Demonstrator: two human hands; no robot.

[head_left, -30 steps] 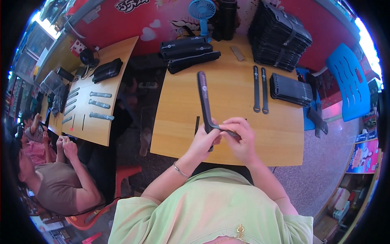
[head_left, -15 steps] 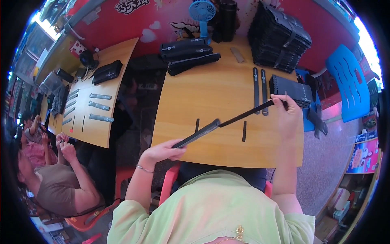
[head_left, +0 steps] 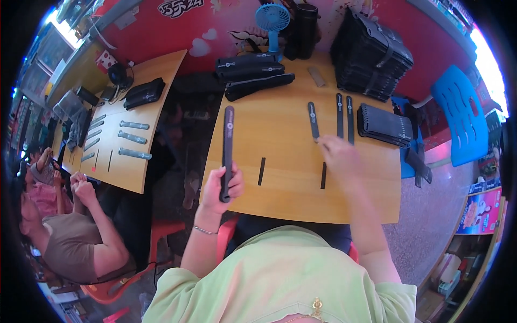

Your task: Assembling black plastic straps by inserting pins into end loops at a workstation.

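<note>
My left hand [head_left: 219, 185] is closed round the lower part of a long black strap [head_left: 229, 126], which stands nearly upright above the table's left side. This strap has rounded ends and a small pale mark. My right hand [head_left: 340, 157], partly blurred, pinches the near end of another black strap [head_left: 313, 119]. That one points away from me, to the left of two more black straps [head_left: 340, 114] lying side by side. Below my hands, two short dark strips [head_left: 262, 171] mark the tabletop.
On the wooden table [head_left: 280, 207] are folded black cases [head_left: 383, 126], a tall black stack [head_left: 371, 54], black pouches [head_left: 250, 70] and a blue fan [head_left: 272, 21]. A blue chair [head_left: 463, 118] stands right. A co-worker [head_left: 81, 237] sits left beside another table [head_left: 126, 177] with straps.
Both hands held straps meeting end to end in a slanting line. The left strap has swung upright; my right hand has moved left, bringing its strap beside the pair on the table.
</note>
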